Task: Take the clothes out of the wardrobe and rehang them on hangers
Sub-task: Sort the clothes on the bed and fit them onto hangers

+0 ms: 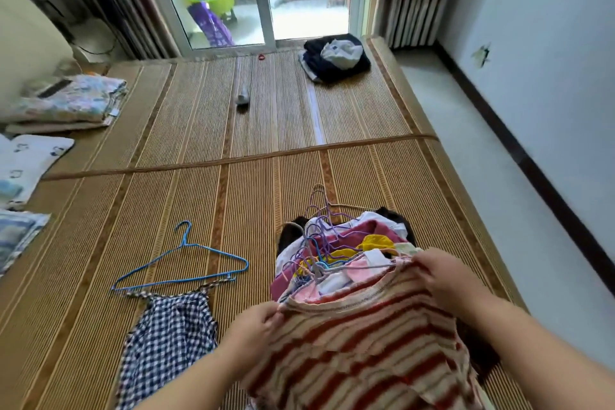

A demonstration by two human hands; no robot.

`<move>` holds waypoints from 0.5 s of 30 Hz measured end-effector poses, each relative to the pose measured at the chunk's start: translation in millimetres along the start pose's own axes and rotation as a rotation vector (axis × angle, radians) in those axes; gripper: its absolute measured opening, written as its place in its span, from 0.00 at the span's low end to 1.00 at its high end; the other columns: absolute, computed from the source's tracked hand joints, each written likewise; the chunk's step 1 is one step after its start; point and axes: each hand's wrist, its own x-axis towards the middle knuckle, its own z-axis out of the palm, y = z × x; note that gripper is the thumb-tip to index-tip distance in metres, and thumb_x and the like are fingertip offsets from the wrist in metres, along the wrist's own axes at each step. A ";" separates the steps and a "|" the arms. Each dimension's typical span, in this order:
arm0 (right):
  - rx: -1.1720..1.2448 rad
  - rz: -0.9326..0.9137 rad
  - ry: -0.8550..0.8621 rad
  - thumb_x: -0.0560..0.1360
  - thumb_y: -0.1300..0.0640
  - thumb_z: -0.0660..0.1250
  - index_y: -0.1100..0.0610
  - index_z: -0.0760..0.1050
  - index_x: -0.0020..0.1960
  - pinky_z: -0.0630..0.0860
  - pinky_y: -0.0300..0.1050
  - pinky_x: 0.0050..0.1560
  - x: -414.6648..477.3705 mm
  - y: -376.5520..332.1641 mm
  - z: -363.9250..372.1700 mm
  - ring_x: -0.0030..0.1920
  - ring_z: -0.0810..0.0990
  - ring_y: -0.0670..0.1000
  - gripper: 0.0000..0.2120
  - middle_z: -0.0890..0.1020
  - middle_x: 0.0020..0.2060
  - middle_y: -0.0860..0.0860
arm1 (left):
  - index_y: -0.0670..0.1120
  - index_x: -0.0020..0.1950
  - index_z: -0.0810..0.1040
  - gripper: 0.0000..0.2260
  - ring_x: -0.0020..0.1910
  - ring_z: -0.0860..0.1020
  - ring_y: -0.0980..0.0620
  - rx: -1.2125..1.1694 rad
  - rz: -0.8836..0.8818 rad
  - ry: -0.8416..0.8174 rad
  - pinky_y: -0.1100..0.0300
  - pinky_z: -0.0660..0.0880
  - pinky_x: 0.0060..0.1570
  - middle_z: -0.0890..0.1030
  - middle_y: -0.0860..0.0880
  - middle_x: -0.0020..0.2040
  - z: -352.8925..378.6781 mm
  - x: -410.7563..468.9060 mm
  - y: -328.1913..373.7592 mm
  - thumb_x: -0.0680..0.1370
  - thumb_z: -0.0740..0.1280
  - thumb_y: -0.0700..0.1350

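Note:
A red and cream striped top [359,346] lies on top of a pile of clothes on hangers [336,250] on the woven mat. My left hand [258,321] pinches its left shoulder and my right hand [441,271] grips its right shoulder. Several purple wire hanger hooks [316,210] stick out of the pile beyond the striped top. To the left, a blue wire hanger [186,260] lies flat and bare. Just below it lies a blue and white checked strap dress [166,339].
The striped woven mat [199,150] covers the bed. Folded bedding [66,103] and pillows sit along the left edge. A dark folded pile with a white item [336,56] lies at the far end, and a small grey object [242,97] in the middle. Floor and wall lie on the right.

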 end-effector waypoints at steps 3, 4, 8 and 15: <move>0.011 0.005 0.013 0.78 0.55 0.59 0.50 0.75 0.44 0.72 0.43 0.44 -17.2 -31.5 -29.9 0.43 0.77 0.49 0.07 0.80 0.41 0.46 | 0.63 0.44 0.80 0.11 0.45 0.77 0.68 -0.023 0.098 0.079 0.69 0.72 0.47 0.82 0.65 0.43 -29.7 -29.0 18.9 0.78 0.60 0.52; 0.005 0.002 0.019 0.78 0.54 0.59 0.49 0.75 0.45 0.73 0.45 0.46 -23.7 -42.0 -37.3 0.44 0.78 0.50 0.07 0.81 0.43 0.47 | 0.64 0.42 0.80 0.11 0.45 0.77 0.68 -0.009 0.130 0.105 0.69 0.72 0.47 0.80 0.68 0.42 -40.0 -39.4 23.1 0.78 0.60 0.52; 0.047 -0.048 0.069 0.79 0.54 0.60 0.45 0.76 0.45 0.75 0.47 0.47 -55.2 -92.0 -56.3 0.43 0.79 0.49 0.08 0.81 0.41 0.45 | 0.69 0.42 0.79 0.13 0.46 0.79 0.63 0.002 0.197 0.221 0.62 0.74 0.50 0.81 0.66 0.42 -82.7 -82.9 21.8 0.79 0.62 0.51; 0.062 -0.155 0.177 0.78 0.57 0.62 0.47 0.79 0.51 0.75 0.44 0.47 -114.0 -212.1 -27.4 0.42 0.79 0.47 0.08 0.82 0.40 0.44 | 0.70 0.47 0.79 0.12 0.48 0.79 0.64 -0.069 0.311 0.372 0.59 0.75 0.53 0.82 0.64 0.46 -154.9 -199.5 -38.6 0.72 0.57 0.65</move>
